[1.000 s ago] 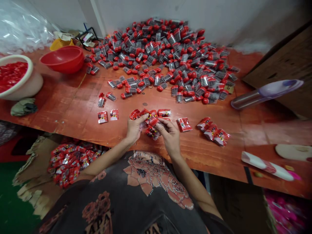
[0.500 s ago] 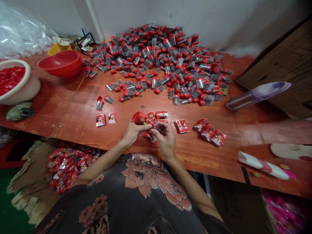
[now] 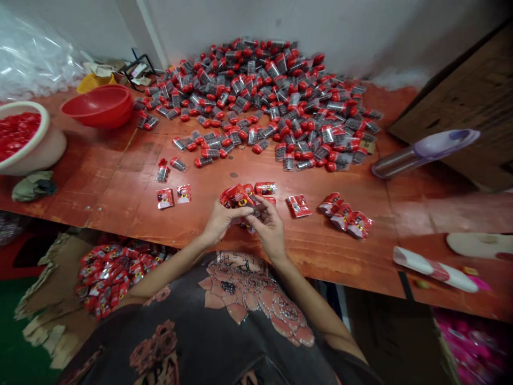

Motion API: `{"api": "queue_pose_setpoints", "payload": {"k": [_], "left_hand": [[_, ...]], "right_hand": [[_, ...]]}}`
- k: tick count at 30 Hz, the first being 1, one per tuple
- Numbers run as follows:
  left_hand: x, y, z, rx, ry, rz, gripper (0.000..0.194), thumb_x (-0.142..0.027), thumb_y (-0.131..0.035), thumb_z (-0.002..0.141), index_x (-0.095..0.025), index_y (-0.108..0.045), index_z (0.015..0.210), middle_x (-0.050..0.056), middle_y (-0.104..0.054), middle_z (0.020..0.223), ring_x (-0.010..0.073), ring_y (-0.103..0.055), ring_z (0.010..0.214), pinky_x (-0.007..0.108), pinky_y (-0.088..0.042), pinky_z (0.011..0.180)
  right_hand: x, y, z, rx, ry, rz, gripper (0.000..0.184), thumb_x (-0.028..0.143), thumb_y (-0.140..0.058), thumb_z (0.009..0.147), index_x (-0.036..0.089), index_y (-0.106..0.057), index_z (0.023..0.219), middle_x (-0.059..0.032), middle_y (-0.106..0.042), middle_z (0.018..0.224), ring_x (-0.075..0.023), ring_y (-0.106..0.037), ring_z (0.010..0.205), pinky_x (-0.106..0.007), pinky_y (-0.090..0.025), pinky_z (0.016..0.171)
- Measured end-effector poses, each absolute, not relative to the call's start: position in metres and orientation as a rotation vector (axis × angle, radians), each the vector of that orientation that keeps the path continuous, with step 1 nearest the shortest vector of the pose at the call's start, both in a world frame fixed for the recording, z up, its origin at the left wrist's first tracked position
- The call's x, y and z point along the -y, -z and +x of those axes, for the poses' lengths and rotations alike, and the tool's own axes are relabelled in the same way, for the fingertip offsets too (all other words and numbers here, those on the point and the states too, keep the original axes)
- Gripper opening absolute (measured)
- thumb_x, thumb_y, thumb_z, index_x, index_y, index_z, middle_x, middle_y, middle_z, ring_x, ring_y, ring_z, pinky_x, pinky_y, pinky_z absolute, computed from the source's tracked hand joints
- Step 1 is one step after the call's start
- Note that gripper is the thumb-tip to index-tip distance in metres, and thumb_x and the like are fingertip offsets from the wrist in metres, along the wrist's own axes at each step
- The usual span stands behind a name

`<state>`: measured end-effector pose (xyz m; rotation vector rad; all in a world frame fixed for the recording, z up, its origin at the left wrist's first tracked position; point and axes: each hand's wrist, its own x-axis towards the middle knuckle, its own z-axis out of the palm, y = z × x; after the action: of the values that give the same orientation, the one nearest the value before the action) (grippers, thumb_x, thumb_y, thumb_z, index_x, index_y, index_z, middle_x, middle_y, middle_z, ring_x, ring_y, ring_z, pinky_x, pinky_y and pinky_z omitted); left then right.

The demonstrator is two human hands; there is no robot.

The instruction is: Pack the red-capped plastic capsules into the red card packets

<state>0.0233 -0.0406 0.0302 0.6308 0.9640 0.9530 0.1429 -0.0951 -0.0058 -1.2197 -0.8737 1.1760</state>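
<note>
Above the near part of the table, both hands meet around a red printed plastic wrapper. My left hand is closed on the wrapper, its thumb laid across the lower side. My right hand is closed at the right end, thumb and fingers pinched together. A dark, see-through piece, perhaps part of a small container, shows between the right fingers, partly hidden. Just behind the hands lies a wrapped red packet, with more red packets partly covered by the fingers. A flat stack of red wrappers lies to the right.
A large heap of clear red-capped containers fills the back. Wrapped packets lie right, near a heat-sealer-like purple-and-clear tool. At left stand a red bowl and white tub. Finished-looking red packets sit below the table edge.
The wrapper in my hands has tipped more upright, its printed face now showing more. The right fingers have shifted slightly up and left around its end.
</note>
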Motion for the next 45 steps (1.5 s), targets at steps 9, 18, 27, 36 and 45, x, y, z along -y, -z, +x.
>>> {"api": "queue_pose_setpoints", "payload": {"k": [9,18,27,36,45], "left_hand": [[0.039,-0.018,0.008,-1.054,-0.944,0.589,0.039,-0.021,-0.087,0.053,-0.017,-0.069,0.088,0.003,-0.072,0.078,0.0167,-0.067,0.065,0.029,-0.056,0.06],[0.039,-0.002,0.004,-0.959,-0.946,0.43,0.031,-0.017,-0.082,0.062,-0.015,-0.069,0.09,0.007,-0.074,0.086,0.0189,-0.069,0.073,0.032,-0.059,0.067],[0.029,0.01,-0.001,-0.977,-0.975,0.331,0.022,-0.008,-0.079,0.062,-0.011,-0.068,0.08,0.005,-0.072,0.075,0.0147,-0.066,0.061,0.031,-0.057,0.066],[0.011,0.021,-0.017,-0.98,-1.157,0.335,0.033,-0.013,-0.087,0.052,-0.011,-0.07,0.08,0.006,-0.074,0.078,0.0166,-0.069,0.067,0.028,-0.056,0.07],[-0.013,0.027,-0.042,-1.032,-1.304,0.131,0.024,-0.012,-0.085,0.056,-0.012,-0.067,0.073,0.001,-0.07,0.065,0.013,-0.066,0.056,0.025,-0.055,0.061]], "right_hand": [[0.093,0.009,0.156,0.858,-1.368,-1.207,0.046,0.028,-0.076,0.07,0.03,-0.066,0.114,-0.0014,-0.07,0.099,-0.017,-0.066,0.077,-0.037,-0.057,0.073],[0.082,0.035,0.179,0.907,-1.15,-1.484,0.026,0.038,-0.078,0.064,0.021,-0.067,0.081,0.0038,-0.057,0.065,-0.0134,-0.052,0.059,-0.03,-0.046,0.059],[0.068,0.028,0.158,1.384,-0.803,-1.507,0.029,0.037,-0.066,0.083,0.025,-0.066,0.11,-0.0046,-0.064,0.101,-0.0186,-0.06,0.084,-0.035,-0.049,0.081],[0.014,0.018,0.135,1.894,-0.795,-1.386,0.038,0.018,-0.048,0.091,0.025,-0.057,0.127,-0.0052,-0.074,0.105,-0.0206,-0.069,0.092,-0.032,-0.051,0.081],[-0.103,0.024,0.121,2.322,-0.507,-1.492,0.034,0.021,-0.042,0.096,0.021,-0.063,0.123,-0.0093,-0.068,0.121,-0.0238,-0.063,0.109,-0.034,-0.047,0.091]]}}
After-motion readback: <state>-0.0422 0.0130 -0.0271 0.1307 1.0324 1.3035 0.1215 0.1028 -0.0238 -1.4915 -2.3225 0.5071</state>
